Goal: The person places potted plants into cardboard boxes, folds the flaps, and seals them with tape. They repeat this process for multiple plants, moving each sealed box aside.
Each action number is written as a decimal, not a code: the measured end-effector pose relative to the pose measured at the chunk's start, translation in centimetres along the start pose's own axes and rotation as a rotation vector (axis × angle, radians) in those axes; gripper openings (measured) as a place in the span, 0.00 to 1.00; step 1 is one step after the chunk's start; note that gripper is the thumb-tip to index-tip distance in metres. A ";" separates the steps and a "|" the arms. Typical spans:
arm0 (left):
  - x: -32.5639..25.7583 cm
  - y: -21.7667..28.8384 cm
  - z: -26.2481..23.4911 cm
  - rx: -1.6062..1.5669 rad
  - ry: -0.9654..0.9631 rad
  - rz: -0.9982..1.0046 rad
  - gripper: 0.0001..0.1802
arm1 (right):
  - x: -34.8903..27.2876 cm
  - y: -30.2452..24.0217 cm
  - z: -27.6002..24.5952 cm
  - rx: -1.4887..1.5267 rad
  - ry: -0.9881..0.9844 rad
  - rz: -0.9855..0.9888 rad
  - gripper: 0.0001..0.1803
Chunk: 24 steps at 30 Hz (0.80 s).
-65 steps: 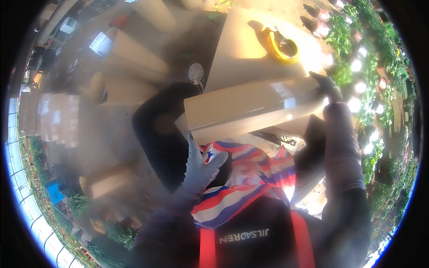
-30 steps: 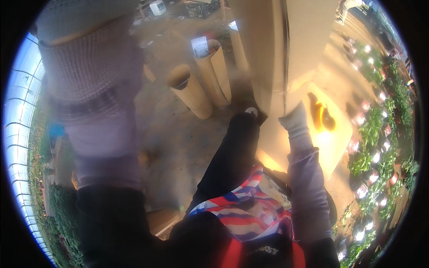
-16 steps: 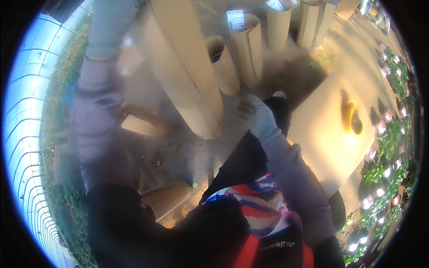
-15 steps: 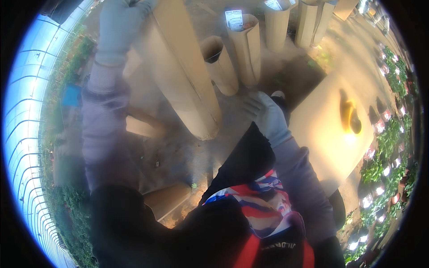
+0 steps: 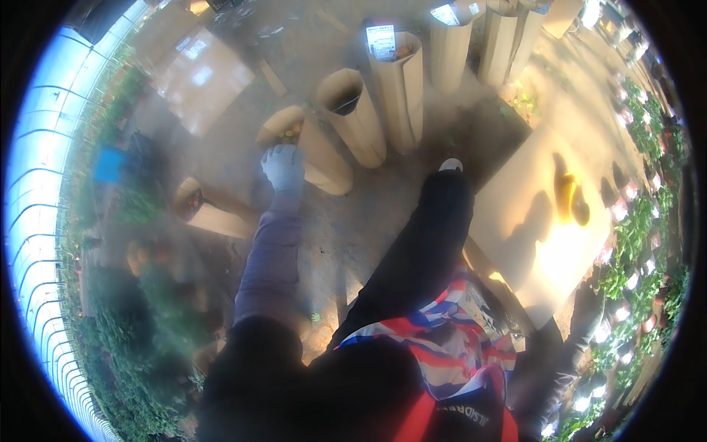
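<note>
My left hand (image 5: 282,166), in a pale glove, has its fingers curled over the near rim of a tall cardboard sleeve (image 5: 324,158). This sleeve stands tilted on the ground, and small reddish and yellowish round things (image 5: 289,135) show in its open top. Right beside it stands another open sleeve (image 5: 353,118) with a dark inside. My right hand does not show; only a dark, blurred part of that arm (image 5: 545,361) may be at the lower right.
More upright sleeves (image 5: 398,96) run in a row to the far right, some with white labels. One sleeve (image 5: 217,214) lies tilted at left. A flat cardboard sheet (image 5: 508,214) at right bears a yellow roll (image 5: 568,197). Plants (image 5: 641,236) line the right edge.
The tall sleeve my left hand held raised now stands on the ground in the row. That hand has come down to its rim, while my right hand has gone out of view.
</note>
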<state>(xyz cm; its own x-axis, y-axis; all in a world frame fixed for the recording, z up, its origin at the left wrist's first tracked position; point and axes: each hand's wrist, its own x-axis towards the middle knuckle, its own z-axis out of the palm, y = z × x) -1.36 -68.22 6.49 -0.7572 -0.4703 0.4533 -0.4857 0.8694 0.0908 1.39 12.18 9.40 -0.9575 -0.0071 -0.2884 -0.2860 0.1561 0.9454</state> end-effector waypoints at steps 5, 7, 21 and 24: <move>-0.3 -3.1 2.9 0.123 0.260 0.147 0.11 | -3.7 -0.3 3.9 -1.918 -0.243 -0.247 0.22; 0.3 -2.6 1.6 0.304 0.246 0.278 0.19 | -8.7 0.0 5.1 -2.627 -0.476 -0.990 0.20; -17.5 47.1 -8.9 -0.759 -0.559 1.359 0.37 | -32.7 -29.3 8.4 -1.854 0.370 -2.205 0.09; -23.5 53.8 -9.6 -0.693 -0.816 1.482 0.39 | -34.6 -33.4 3.1 -2.182 1.208 -2.163 0.15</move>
<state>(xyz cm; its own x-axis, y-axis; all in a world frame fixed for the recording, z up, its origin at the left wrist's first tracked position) -5.51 -8.96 9.22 -0.4474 0.8942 0.0160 0.7937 0.3887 0.4679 44.20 10.32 -12.67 0.2571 0.8495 -0.4608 0.7518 -0.4754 -0.4570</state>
